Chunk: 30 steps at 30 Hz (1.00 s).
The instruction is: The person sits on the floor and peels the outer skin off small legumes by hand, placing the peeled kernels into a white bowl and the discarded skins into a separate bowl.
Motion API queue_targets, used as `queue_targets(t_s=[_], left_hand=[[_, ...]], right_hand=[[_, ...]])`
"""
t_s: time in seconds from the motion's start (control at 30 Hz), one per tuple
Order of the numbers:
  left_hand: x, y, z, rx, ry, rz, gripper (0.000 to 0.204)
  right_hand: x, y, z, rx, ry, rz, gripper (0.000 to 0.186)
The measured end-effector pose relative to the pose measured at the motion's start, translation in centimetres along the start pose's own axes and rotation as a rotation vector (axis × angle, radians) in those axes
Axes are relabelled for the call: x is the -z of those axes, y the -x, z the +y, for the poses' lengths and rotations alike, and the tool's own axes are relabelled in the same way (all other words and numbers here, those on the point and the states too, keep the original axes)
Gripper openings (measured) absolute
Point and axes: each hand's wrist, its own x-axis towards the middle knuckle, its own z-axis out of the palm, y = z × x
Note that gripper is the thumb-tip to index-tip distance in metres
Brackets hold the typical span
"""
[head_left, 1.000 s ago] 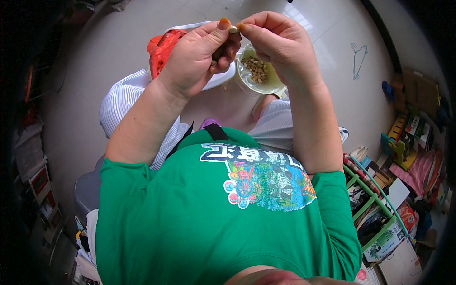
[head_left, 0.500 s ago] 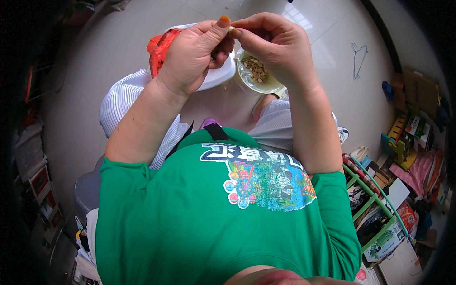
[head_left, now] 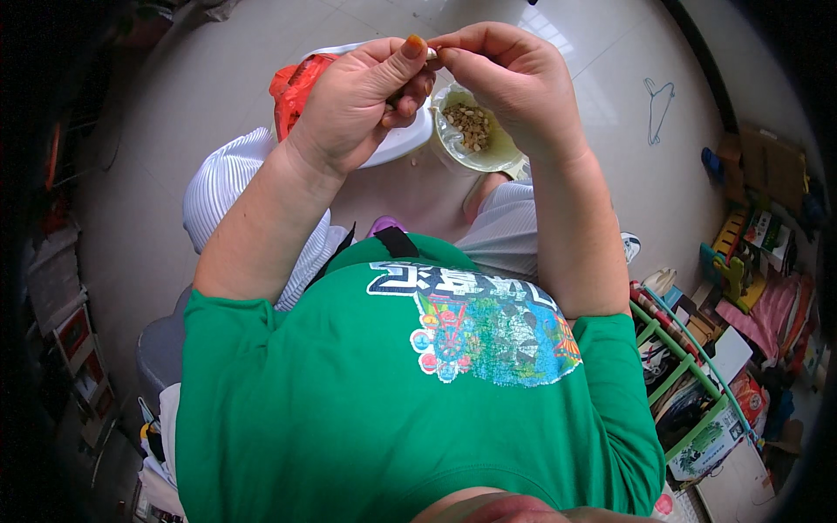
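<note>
A small whitish piece [head_left: 431, 54], too small to name, is pinched between my hands at the top of the view. My left hand [head_left: 353, 100] grips its one side with the stained thumb on top, its other fingers curled under. At the other side, the thumb and forefinger of my right hand [head_left: 520, 87] meet on it. Below my right hand stands a pale bin [head_left: 501, 159] with a clear plastic liner. Brown and cream shell-like bits [head_left: 468, 128] lie inside it. Behind my left hand are a red plastic bag [head_left: 293, 98] and a white, smooth-rimmed surface [head_left: 399, 144], both partly hidden.
A blue clothes hanger [head_left: 660, 112] lies on the tiled floor to the right. Along the right side are a green rack [head_left: 697, 436], a cardboard box [head_left: 772, 166] and heaped household items. A grey seat [head_left: 159, 344] shows beside me at left.
My right fingertips have shifted slightly right, away from the left thumb, and more of the whitish piece shows between them. My left hand has hardly moved.
</note>
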Motion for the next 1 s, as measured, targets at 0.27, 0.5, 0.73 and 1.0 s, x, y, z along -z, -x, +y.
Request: queue_targets(t_s=[0.27, 0.5, 0.73, 1.0], left_hand=[[0.3, -0.1, 0.0, -0.005, -0.032, -0.037, 0.030], [0.3, 0.1, 0.0, -0.014, -0.052, -0.039, 0.028], [0.0, 0.0, 0.2, -0.032, 0.004, -0.062, 0.031], [-0.2, 0.1, -0.1, -0.041, -0.086, 0.025, 0.030]], right_hand=[[0.2, -0.1, -0.2, -0.026, 0.025, -0.020, 0.016], [0.1, -0.1, -0.3, -0.038, 0.002, -0.012, 0.016], [-0.6, 0.3, -0.6, 0.058, 0.009, 0.017, 0.015], [-0.7, 0.5, -0.4, 0.116, 0.228, 0.058, 0.012]])
